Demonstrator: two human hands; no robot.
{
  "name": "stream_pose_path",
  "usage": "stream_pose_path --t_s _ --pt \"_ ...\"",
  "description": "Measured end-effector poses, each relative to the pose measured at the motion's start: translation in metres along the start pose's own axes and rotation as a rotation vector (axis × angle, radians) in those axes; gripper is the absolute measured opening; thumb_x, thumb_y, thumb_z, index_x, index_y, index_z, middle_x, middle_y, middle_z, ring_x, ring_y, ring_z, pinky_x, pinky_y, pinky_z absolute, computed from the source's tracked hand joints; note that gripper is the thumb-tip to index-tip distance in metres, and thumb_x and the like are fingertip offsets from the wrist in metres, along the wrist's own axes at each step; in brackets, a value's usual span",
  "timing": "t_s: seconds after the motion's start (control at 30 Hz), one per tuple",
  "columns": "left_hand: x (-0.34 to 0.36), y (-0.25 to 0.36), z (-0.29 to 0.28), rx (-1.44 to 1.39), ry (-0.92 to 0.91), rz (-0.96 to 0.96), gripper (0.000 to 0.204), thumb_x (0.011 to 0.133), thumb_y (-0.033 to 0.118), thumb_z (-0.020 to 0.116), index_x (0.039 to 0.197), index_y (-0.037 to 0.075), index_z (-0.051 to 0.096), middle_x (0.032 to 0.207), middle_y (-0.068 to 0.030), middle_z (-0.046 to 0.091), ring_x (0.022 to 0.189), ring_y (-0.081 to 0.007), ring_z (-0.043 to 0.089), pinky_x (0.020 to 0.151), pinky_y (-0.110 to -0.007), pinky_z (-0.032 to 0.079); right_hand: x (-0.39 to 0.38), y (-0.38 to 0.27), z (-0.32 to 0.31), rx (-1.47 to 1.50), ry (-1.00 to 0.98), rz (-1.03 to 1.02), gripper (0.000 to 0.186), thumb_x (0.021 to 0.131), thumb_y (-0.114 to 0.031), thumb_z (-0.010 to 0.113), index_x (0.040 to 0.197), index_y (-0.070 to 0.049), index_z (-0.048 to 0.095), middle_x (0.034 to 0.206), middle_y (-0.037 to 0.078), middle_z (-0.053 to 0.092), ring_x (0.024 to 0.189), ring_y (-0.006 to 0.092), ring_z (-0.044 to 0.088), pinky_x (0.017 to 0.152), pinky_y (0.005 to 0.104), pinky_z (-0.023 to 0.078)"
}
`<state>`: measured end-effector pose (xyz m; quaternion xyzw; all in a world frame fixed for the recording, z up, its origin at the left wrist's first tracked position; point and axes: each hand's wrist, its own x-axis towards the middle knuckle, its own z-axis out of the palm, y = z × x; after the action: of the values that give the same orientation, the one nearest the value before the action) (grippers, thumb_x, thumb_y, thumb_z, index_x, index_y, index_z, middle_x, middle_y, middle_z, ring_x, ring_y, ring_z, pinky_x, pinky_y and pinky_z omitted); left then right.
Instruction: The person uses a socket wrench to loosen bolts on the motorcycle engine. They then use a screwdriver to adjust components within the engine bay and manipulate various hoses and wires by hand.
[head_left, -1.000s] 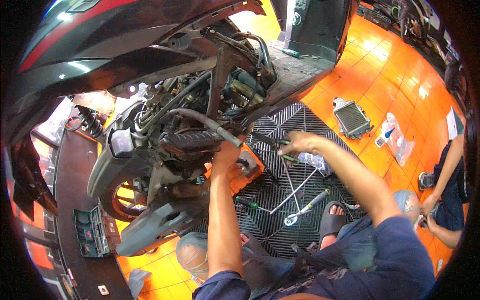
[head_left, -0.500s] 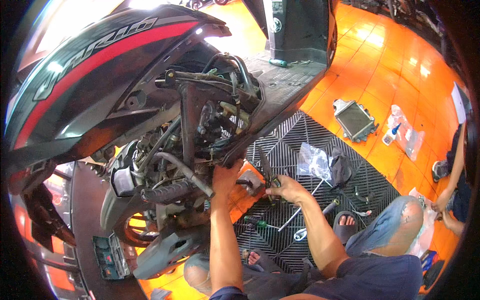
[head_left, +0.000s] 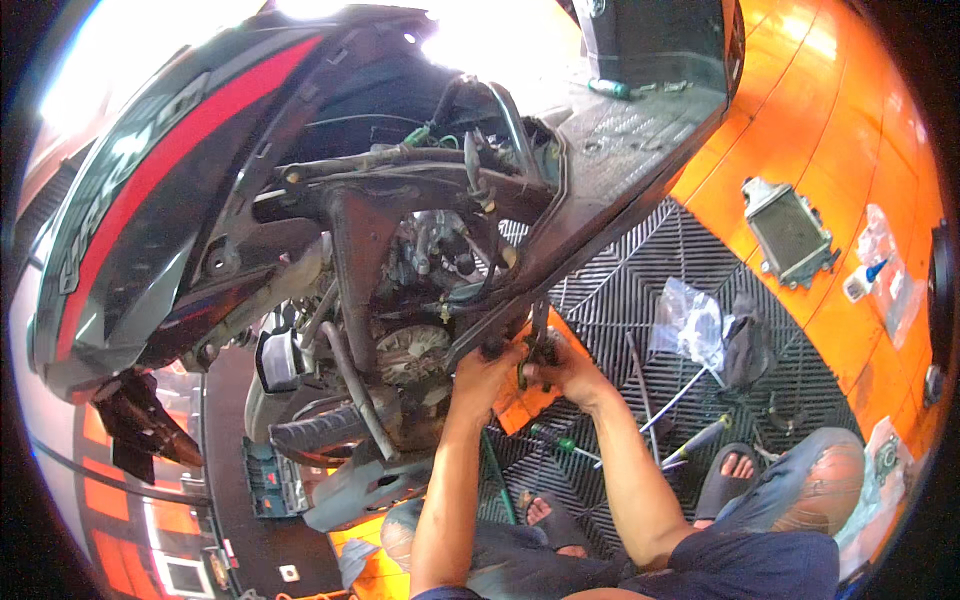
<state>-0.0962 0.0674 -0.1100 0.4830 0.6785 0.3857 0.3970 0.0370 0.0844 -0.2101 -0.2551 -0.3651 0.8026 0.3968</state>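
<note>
A scooter (head_left: 350, 230) with its side cover off stands before me, its frame tubes and engine parts bare. Just below the edge of its floorboard (head_left: 620, 140), my two hands nearly meet. My left hand (head_left: 485, 382) is closed, its fingertips at a dark part under the frame; what they pinch is hidden. Beside it my right hand (head_left: 572, 375) is closed around dark pliers (head_left: 540, 345), whose upper end points up toward the floorboard edge. The jaws are too dark to make out.
A black ribbed mat (head_left: 620, 270) lies below, with a green screwdriver (head_left: 552, 437), another screwdriver (head_left: 700, 440), a clear plastic bag (head_left: 688, 325) and a dark cloth bag (head_left: 748, 345). A radiator (head_left: 788, 232) rests on the orange floor. An open toolbox (head_left: 275, 480) is at left.
My right hand has brought the pliers in against my left hand, which has come out partly from under the scooter. The view has shifted, and the co-worker at right is out of sight.
</note>
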Motion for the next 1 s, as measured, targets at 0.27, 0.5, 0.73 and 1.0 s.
stream_pose_path --t_s 0.27,0.5,0.73,1.0 --pt "0.003 -0.003 -0.005 -0.032 -0.151 -0.135 0.031 0.082 0.011 0.072 0.111 0.002 0.065 0.099 -0.0046 0.068 0.092 -0.0142 0.062 0.085 -0.03 0.048 0.007 -0.004 -0.008 -0.003 -0.187 -0.056 0.043 0.086 -0.024 0.071 0.119 -0.003 0.054 0.095 0.003 0.063 0.082 0.0116 0.058 0.072 0.0284 0.048" --pt "0.01 -0.031 -0.027 0.35 -0.151 -0.184 0.033 0.09 0.028 0.066 0.111 0.003 0.066 0.104 -0.0057 0.069 0.098 -0.0163 0.062 0.09 -0.03 0.046 0.017 -0.003 -0.001 -0.159 -0.199 0.102 0.039 0.087 -0.02 0.07 0.117 -0.002 0.053 0.082 0.003 0.062 0.07 0.0097 0.057 0.059 0.0269 0.045" --pt "0.003 -0.016 -0.014 0.656 -0.018 -0.003 0.046 0.09 0.03 0.063 0.127 0.005 0.052 0.125 -0.0177 0.058 0.118 -0.0328 0.054 0.099 -0.038 0.04 0.022 -0.01 0.0 -0.304 -0.191 0.088 0.047 0.085 -0.022 0.071 0.122 0.0 0.052 0.083 0.007 0.064 0.068 0.0148 0.059 0.062 0.033 0.049" --pt "0.005 -0.007 -0.026 0.585 -0.03 -0.019 0.045 0.084 0.022 0.069 0.12 0.0 0.053 0.108 -0.0204 0.064 0.099 -0.0351 0.062 0.087 -0.041 0.048 0.03 0.011 -0.007 -0.147 -0.203 -0.059 0.067 0.075 -0.014 0.079 0.132 0.0 0.049 0.112 0.009 0.064 0.098 0.0176 0.061 0.09 0.0335 0.048"
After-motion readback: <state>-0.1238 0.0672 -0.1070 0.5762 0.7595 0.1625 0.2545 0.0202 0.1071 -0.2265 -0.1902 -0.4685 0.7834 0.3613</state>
